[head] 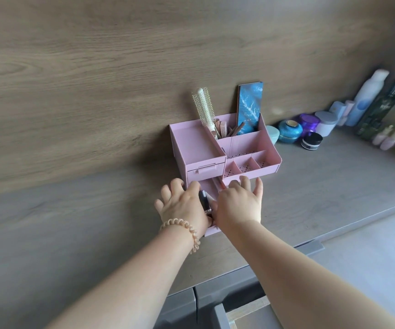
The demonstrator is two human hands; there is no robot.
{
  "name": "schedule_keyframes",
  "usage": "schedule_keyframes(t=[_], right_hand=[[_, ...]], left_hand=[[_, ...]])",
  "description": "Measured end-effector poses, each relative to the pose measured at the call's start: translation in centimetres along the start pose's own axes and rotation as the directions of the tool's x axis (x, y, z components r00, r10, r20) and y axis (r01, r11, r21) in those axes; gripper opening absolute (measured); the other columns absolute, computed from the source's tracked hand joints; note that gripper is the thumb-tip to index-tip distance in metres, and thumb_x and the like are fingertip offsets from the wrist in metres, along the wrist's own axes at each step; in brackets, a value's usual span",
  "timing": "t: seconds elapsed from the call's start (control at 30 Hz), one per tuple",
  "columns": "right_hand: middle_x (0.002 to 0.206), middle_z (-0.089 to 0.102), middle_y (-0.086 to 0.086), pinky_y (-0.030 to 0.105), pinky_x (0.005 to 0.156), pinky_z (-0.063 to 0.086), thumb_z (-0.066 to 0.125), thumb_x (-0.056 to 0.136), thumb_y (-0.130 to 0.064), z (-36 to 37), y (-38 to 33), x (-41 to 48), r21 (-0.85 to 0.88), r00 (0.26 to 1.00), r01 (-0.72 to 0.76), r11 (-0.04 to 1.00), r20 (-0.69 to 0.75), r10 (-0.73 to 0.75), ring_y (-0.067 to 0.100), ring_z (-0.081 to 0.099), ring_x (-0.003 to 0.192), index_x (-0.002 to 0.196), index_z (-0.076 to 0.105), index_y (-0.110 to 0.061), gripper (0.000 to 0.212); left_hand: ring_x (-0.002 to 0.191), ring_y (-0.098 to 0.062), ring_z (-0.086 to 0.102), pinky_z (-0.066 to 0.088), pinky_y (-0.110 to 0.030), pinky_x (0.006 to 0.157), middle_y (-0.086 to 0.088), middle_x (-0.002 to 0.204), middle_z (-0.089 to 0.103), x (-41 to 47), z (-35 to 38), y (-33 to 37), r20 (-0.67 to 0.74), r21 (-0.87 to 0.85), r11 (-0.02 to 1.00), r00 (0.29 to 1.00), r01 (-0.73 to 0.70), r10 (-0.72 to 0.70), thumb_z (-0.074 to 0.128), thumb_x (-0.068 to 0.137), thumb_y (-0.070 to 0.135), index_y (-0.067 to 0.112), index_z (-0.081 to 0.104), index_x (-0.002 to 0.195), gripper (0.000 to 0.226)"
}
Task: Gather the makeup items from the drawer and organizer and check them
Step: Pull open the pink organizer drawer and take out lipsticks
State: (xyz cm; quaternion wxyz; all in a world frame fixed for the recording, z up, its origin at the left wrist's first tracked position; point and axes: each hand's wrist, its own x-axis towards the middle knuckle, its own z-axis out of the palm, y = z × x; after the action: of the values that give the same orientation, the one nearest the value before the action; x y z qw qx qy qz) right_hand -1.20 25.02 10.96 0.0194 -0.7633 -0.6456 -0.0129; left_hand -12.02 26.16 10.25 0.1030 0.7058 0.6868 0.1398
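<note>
A pink organizer point(198, 148) stands against the wood wall. Its lower drawer point(209, 230) is pulled out toward me, mostly covered by my hands. My left hand point(182, 205) rests over the drawer's left part, fingers spread, with a dark tube point(204, 201) against its thumb side. My right hand point(240, 201) reaches into the drawer beside it, fingers spread; whether it holds anything is hidden. A thin pinkish stick point(216, 185) lies in the drawer. The back compartment holds a round hairbrush point(203, 106), several pencils and tubes point(226, 129), and a blue palette point(250, 105).
Jars point(289, 131) and bottles point(367, 96) line the counter to the right of the organizer. The counter's front edge point(310, 243) runs diagonally. Below it a grey cabinet drawer point(244, 312) stands open near my right forearm.
</note>
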Motion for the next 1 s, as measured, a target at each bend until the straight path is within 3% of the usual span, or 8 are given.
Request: schedule_keyframes(t=[0.1, 0.23, 0.4, 0.53, 0.63, 0.77, 0.87, 1.0], right_hand=[[0.114, 0.057, 0.003, 0.050, 0.112, 0.004, 0.042, 0.090, -0.044, -0.2, 0.3, -0.8, 0.092, 0.998, -0.016, 0.996, -0.054, 0.021, 0.027, 0.029, 0.126, 0.096, 0.066, -0.022, 0.033], [0.092, 0.057, -0.003, 0.046, 0.111, 0.008, 0.049, 0.083, -0.039, 0.4, 0.6, -1.7, 0.245, 0.989, -0.097, 0.965, -0.080, 0.120, 0.024, 0.037, 0.115, 0.080, 0.062, -0.023, 0.021], [0.073, 0.062, -0.009, 0.038, 0.106, 0.014, 0.052, 0.084, -0.050, 0.6, 1.1, -2.3, 0.517, 0.940, -0.148, 0.843, -0.192, 0.283, 0.018, 0.047, 0.100, 0.064, 0.061, -0.024, 0.034], [0.076, 0.067, -0.014, 0.029, 0.088, 0.025, 0.059, 0.081, -0.051, -0.6, 2.4, -3.1, 0.694, 0.895, -0.056, 0.718, -0.285, 0.345, 0.012, 0.053, 0.089, 0.078, 0.065, -0.028, 0.024], [0.078, 0.062, -0.013, 0.030, 0.082, 0.025, 0.061, 0.083, -0.036, -1.9, 4.2, -4.5, 0.692, 0.874, 0.023, 0.722, -0.365, 0.322, 0.014, 0.052, 0.088, 0.098, 0.061, -0.032, 0.015], [0.081, 0.057, -0.019, 0.029, 0.089, 0.026, 0.056, 0.088, -0.028, -3.3, 7.7, -8.0, 0.707, 0.855, 0.057, 0.704, -0.399, 0.332, 0.005, 0.050, 0.090, 0.100, 0.055, -0.026, 0.012], [0.083, 0.057, -0.022, 0.035, 0.089, 0.040, 0.054, 0.092, -0.024, -3.7, 11.5, -12.4, 0.773, 0.840, -0.001, 0.635, -0.343, 0.419, -0.007, 0.053, 0.090, 0.093, 0.047, -0.026, 0.007], [0.078, 0.057, -0.022, 0.009, 0.064, 0.040, 0.055, 0.092, -0.028, -4.5, 16.8, -19.5, 0.803, 0.764, -0.139, 0.580, -0.286, 0.579, -0.013, 0.057, 0.077, 0.089, 0.046, -0.024, 0.010]], left_hand=[[0.100, -0.022, 0.036, 0.024, -0.034, 0.077, 0.009, 0.103, 0.047, -0.4, 0.1, 0.2, -0.114, -0.034, 0.997, 0.991, -0.073, 0.069, 0.064, 0.061, 0.039, 0.033, 0.046, 0.097, 0.040], [0.088, -0.022, 0.058, 0.023, -0.033, 0.073, 0.006, 0.084, 0.067, -0.7, 0.2, 0.5, -0.098, -0.120, 0.972, 0.977, -0.201, 0.190, 0.062, 0.065, 0.025, 0.029, 0.046, 0.096, 0.035], [0.086, -0.023, 0.061, 0.035, -0.038, 0.096, 0.005, 0.085, 0.066, -1.1, 0.3, -0.1, -0.192, -0.279, 0.922, 0.956, -0.269, 0.221, 0.066, 0.067, 0.014, 0.031, 0.054, 0.103, 0.042], [0.087, -0.023, 0.057, 0.051, -0.040, 0.077, 0.004, 0.094, 0.061, -1.6, -1.4, 0.7, -0.227, -0.494, 0.800, 0.938, -0.342, 0.261, 0.069, 0.071, 0.010, 0.038, 0.050, 0.107, 0.048], [0.091, -0.011, 0.058, 0.050, -0.021, 0.080, 0.007, 0.106, 0.062, -2.4, -2.7, 2.2, -0.274, -0.540, 0.729, 0.907, -0.420, 0.320, 0.072, 0.074, 0.011, 0.032, 0.052, 0.112, 0.048], [0.085, -0.005, 0.060, 0.052, -0.019, 0.073, 0.015, 0.100, 0.061, -4.4, -3.1, 6.7, -0.191, -0.643, 0.629, 0.887, -0.437, 0.421, 0.073, 0.076, 0.013, 0.031, 0.051, 0.112, 0.045], [0.080, -0.004, 0.063, 0.048, -0.014, 0.066, 0.020, 0.094, 0.058, -7.9, -1.9, 11.3, -0.059, -0.683, 0.602, 0.854, -0.412, 0.518, 0.074, 0.078, 0.026, 0.034, 0.049, 0.112, 0.043], [0.075, -0.007, 0.066, 0.053, -0.023, 0.069, 0.015, 0.092, 0.060, -14.2, -0.1, 16.5, 0.052, -0.713, 0.553, 0.754, -0.431, 0.655, 0.071, 0.080, 0.026, 0.034, 0.050, 0.115, 0.041]])
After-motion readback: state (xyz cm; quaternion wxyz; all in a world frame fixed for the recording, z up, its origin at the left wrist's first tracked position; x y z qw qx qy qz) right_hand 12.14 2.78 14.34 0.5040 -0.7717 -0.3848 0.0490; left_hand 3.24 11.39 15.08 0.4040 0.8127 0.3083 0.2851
